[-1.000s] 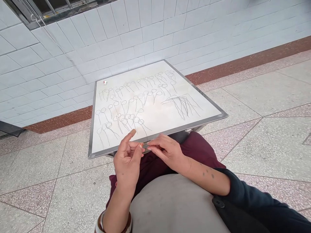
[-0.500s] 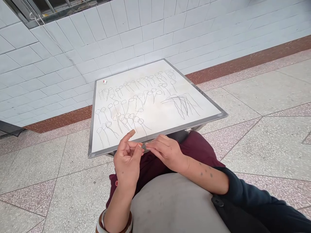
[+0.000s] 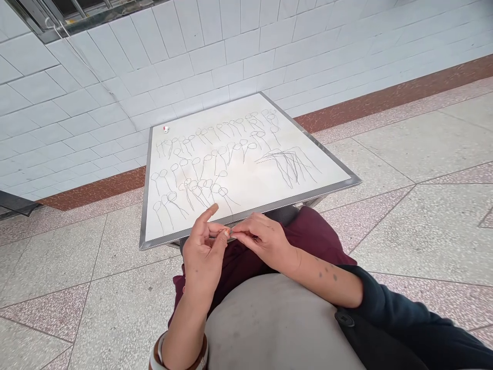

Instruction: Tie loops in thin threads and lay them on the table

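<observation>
My left hand (image 3: 204, 252) pinches thumb against fingertips just off the table's near edge, its index finger raised. My right hand (image 3: 264, 239) also pinches, palm down, and its fingertips meet those of the left. What sits between them is too small to make out. On the white table (image 3: 246, 192) before me lie thin dark strands with looped ends (image 3: 196, 163), like wire or thread, set out in several rows. A bundle of straight thin strands (image 3: 290, 164) lies at the table's right side.
A small white and red object (image 3: 166, 129) rests at the far left corner of the table. Metal trim (image 3: 246, 213) borders the tabletop. Behind it stands a white tiled wall (image 3: 239, 56), with a barred window (image 3: 82, 13) at upper left. Speckled floor (image 3: 127, 303) surrounds the table.
My fingertips have come closer together and now touch. The left hand has shifted slightly to the right. The strands on the table have not moved.
</observation>
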A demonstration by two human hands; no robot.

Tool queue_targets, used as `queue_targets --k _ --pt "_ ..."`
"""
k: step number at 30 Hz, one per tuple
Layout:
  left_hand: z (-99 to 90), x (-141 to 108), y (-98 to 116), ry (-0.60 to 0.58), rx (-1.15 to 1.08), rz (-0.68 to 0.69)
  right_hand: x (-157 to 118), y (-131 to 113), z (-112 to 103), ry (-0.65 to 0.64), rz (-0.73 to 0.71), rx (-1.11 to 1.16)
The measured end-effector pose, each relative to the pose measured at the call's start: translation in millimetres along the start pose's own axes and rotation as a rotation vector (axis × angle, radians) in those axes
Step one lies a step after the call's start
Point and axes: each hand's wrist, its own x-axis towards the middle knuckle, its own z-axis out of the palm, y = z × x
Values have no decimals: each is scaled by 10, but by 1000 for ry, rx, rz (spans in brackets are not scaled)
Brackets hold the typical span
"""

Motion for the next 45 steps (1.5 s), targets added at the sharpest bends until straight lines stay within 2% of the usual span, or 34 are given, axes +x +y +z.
queue_targets --k 5,11,13,15,19,22,27,32,37,45 --pt "25 -18 -3 32 -40 7 13 -17 -19 -2 10 6" --pt "60 -24 -42 58 -66 7 -22 -8 -40 -5 -184 -160" --pt "54 -12 -53 57 -70 -7 -40 -2 -32 -21 -206 -212" --pt "36 6 -60 63 -81 -9 -50 3 -15 -44 -152 -190" --pt "-25 51 -61 107 -113 11 -42 -2 6 -90 80 32" --pt "-59 72 -47 119 -133 -2 -24 -22 -8 -141 144 127" --pt "-69 65 -30 127 -157 -19 -8 -38 -44 -156 64 91" --pt "-79 53 -26 96 -163 -22 23 -45 -53 -227 125 130" --pt "-85 37 11 26 -89 -29 30 -56 -50 -258 114 155" --pt "-84 25 35 3 -84 -42 41 -44 -42 -267 13 101"
